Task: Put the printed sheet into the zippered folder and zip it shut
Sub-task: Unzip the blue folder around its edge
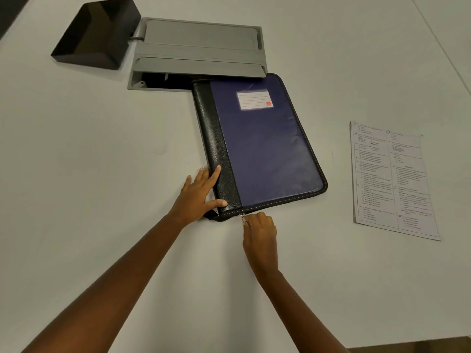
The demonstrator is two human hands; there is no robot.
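A zippered folder [265, 146] with a blue cover, black spine and white label lies closed on the white table. My left hand [200, 193] rests flat on its near left corner, thumb and fingers spread over the black spine. My right hand [260, 231] pinches the small metal zip pull [243, 217] at the folder's near edge. The printed sheet [392, 179] lies flat on the table to the right of the folder, apart from it.
A grey cable hatch [198, 47] with its flap raised sits in the table behind the folder; the folder's far corner overlaps it. A black angled tray [96, 34] stands at the far left. The table's near edge [407, 343] shows at bottom right.
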